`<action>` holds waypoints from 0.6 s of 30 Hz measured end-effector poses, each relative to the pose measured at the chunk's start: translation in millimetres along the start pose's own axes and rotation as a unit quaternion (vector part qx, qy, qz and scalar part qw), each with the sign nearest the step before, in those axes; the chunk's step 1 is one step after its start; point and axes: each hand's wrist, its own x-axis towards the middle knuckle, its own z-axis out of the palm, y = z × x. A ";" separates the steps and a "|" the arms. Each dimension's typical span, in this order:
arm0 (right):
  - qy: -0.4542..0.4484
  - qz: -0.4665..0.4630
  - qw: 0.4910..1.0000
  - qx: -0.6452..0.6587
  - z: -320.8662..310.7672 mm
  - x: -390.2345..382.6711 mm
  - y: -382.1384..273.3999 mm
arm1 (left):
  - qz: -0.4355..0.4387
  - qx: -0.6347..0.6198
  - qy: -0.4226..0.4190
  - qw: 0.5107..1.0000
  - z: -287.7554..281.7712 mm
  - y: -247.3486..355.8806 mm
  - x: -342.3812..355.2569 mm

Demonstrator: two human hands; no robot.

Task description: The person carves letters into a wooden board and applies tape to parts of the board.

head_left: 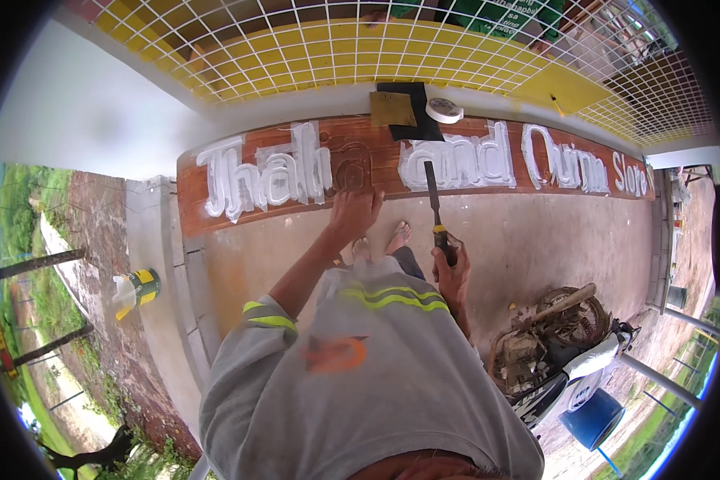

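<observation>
A long brown wooden sign board [248,206] with raised letters, most coated white, stretches across in front of me. At its middle, one letter [352,166] is bare brown wood. My left hand [355,214] rests on the board's near edge just below that letter, fingers stretched forward, holding nothing visible. In my right hand [453,270] is a chisel [433,196] with a long flat dark blade and a black-and-yellow handle. It points away from me, its tip over the board by the white letters. Part of the handle is hidden in my fingers.
Behind the board lie a tan sandpaper-like sheet [393,108], a black sheet [418,130] and a white tape roll [445,110]. White wire mesh [296,60] rises beyond, with a green-shirted person [496,16] behind it. A motorcycle [560,344] and blue bucket [592,420] stand right.
</observation>
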 end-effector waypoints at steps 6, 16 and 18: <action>-0.034 -0.006 0.997 -0.071 9.5 2.3 -11.6 | 0.237 0.370 0.425 0.791 15.0 -98.7 49.0; -0.087 -0.135 0.973 -0.164 9.6 46.1 0.2 | 0.179 0.004 0.232 0.956 43.5 -49.5 2.1; -0.162 -0.156 0.959 -0.172 16.2 72.1 -11.3 | 0.110 -0.005 0.366 0.924 56.3 -48.8 14.4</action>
